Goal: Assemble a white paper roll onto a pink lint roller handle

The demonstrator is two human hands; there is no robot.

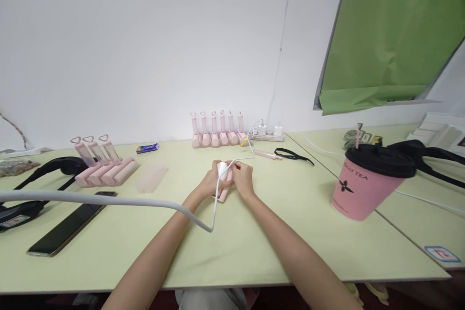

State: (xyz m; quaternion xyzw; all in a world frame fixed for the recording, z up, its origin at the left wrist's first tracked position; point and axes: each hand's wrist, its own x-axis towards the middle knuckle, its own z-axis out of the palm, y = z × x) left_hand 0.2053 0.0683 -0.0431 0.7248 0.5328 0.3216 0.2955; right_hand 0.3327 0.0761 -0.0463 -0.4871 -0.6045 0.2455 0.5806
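Observation:
My left hand is closed around a pink rounded piece, low over the table in front of me. A white rounded part shows at the top of this piece, between my hands; its kind I cannot make out. My right hand is beside it, fingers bent and pinched together at the piece's upper right; what they hold is hidden. A white cable crosses in front of my hands and partly covers the piece. Behind my right hand lies a pink clear-barrelled tube.
Pink units with upright tubes stand at the wall and at left. A phone, black headset, blue packet and translucent pink sheet lie left. Right are a black strap, power strip and pink cup.

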